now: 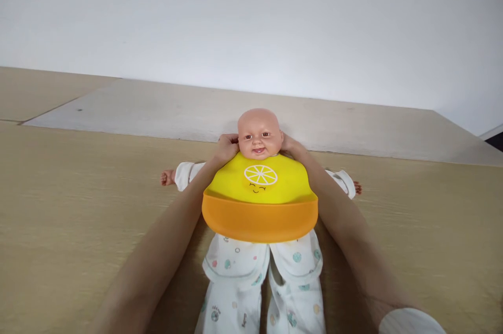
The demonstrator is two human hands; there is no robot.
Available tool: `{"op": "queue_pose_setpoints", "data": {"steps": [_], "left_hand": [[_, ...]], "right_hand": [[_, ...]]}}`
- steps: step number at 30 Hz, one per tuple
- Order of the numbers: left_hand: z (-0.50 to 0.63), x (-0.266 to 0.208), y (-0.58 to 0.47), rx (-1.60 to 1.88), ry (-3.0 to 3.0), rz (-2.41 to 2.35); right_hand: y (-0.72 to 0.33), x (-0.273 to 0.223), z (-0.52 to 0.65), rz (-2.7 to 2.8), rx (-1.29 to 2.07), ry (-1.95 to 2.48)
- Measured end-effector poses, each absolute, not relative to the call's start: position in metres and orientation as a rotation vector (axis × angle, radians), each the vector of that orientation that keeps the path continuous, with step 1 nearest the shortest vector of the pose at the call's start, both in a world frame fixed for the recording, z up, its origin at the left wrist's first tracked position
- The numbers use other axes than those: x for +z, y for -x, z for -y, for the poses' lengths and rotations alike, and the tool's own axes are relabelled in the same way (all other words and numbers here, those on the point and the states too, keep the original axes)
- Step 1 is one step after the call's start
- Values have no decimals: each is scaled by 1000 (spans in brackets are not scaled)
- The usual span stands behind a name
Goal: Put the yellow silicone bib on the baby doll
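Note:
A baby doll (260, 135) in white patterned pyjamas lies on its back on a light wooden surface (70, 219), head away from me. A yellow silicone bib (260, 187) with an orange catch pocket and a lemon-slice face covers its chest. My left hand (225, 147) is at the left side of the doll's neck, fingers curled on the bib's neck strap. My right hand (290, 145) is at the right side of the neck, mostly hidden behind the head and bib. Both forearms run along the doll's sides.
A grey panel (157, 109) lies behind the doll's head, against a plain white wall (251, 20). Part of a white rounded object (411, 321) shows at the bottom right by my right arm.

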State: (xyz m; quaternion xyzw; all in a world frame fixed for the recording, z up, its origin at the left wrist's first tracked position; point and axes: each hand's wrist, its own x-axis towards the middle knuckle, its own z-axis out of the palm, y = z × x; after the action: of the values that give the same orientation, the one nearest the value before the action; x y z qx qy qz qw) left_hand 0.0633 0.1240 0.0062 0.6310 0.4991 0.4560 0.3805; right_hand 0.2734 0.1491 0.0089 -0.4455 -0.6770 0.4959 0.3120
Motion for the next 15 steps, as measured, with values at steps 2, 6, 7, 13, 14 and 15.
{"op": "queue_pose_setpoints", "data": {"steps": [2,6,7,13,14,15], "left_hand": [[-125,7,-63,1175,-1654,-1255],[-126,7,-61,1182,-1722,-1240],[-127,6,-60,1180,-1740,-1243],[-127,3,-54,1142,-1823,-1280],[-126,4,-54,1122,-1833,-1297],[-125,5,-54,1099,-1842,-1314]], "right_hand": [[-280,13,-151,1699,1351,1229],[-293,22,-152,1673,1368,1279],[-295,25,-151,1676,1403,1250],[-302,34,-144,1707,1553,1116],[-303,35,-144,1731,1559,1107],[-304,35,-144,1764,1553,1106]]}}
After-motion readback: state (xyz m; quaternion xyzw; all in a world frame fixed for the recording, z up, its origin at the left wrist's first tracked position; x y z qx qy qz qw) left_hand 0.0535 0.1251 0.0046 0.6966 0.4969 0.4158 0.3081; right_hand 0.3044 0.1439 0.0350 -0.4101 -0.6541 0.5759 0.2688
